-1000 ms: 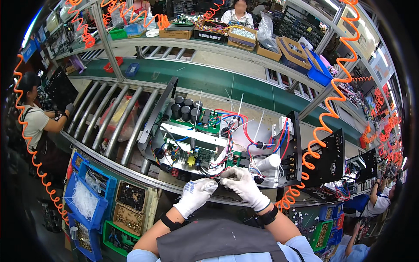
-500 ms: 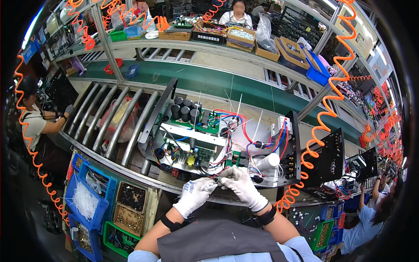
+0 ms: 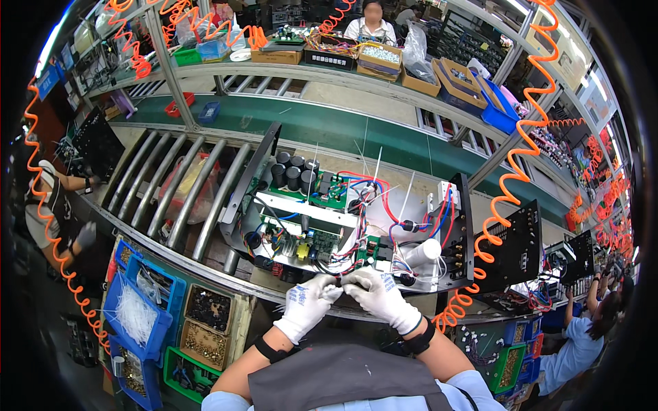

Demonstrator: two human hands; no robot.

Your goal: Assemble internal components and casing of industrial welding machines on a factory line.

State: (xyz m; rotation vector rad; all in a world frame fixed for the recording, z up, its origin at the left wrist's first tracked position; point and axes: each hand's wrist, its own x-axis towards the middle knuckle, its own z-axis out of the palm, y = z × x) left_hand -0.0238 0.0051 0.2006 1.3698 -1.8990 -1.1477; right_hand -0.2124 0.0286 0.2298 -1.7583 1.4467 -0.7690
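Note:
My left hand point(image 3: 310, 307) and my right hand point(image 3: 381, 299), both in white gloves, meet at the near edge of an open metal chassis point(image 3: 322, 211). Their fingertips are pinched together around something small and dark, mostly hidden by the gloves. Just beyond the fingers, thin wires point(image 3: 321, 266) run from a green circuit board point(image 3: 306, 246). Inside the chassis are black capacitors point(image 3: 293, 177), red and blue wires point(image 3: 391, 205), upright white cable ties point(image 3: 407, 196) and a white cylinder point(image 3: 422, 253).
A roller conveyor point(image 3: 179, 185) extends left of the chassis. Blue bins point(image 3: 140, 312) of cable ties and boxes of small screws point(image 3: 203, 342) stand at lower left. An orange coiled hose point(image 3: 504, 198) hangs at right, before another black panel point(image 3: 514, 250). Co-workers are at both sides.
My right hand has turned slightly, showing more of the glove's back, while both hands stay together at the chassis edge. The co-worker at far left has shifted, arms now lower and apart.

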